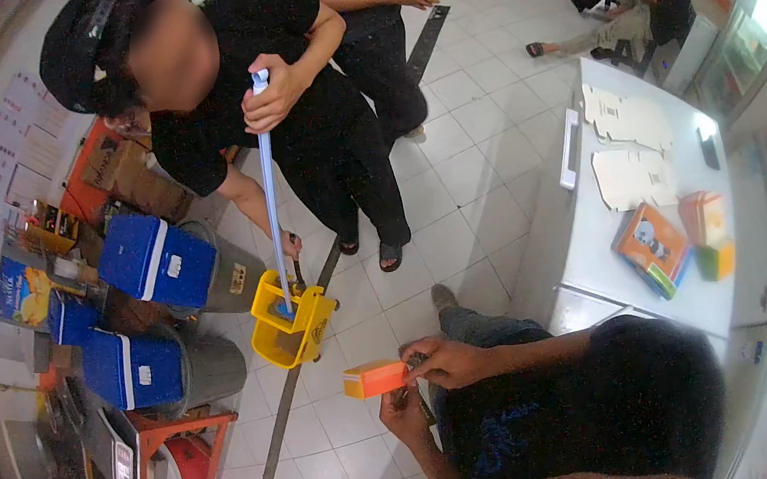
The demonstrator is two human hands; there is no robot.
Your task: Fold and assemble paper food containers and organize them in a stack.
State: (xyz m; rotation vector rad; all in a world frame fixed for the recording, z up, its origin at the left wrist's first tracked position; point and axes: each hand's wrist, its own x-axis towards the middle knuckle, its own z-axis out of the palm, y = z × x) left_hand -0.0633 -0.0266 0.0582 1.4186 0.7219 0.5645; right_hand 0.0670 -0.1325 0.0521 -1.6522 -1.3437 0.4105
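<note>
A small orange box (pixel 373 378), with a yellowish end and a pale stripe, is held in front of my black shirt. My left hand (pixel 403 417) is closed on it from below, its forearm rising from the lower edge. From the right, my right hand (pixel 445 363) reaches across, fingers bent and pinching at the box's near end. Something dark shows between the fingers there, too small to make out.
A co-worker on the left grips a blue mop handle (pixel 270 182) in a yellow mop bucket (pixel 299 350). Grey bins with blue lids (pixel 167 266) stand beside it. At right, a white counter (pixel 599 254) bears flat cartons (pixel 634 177) and an orange panda box (pixel 653 245). Other people are farther back.
</note>
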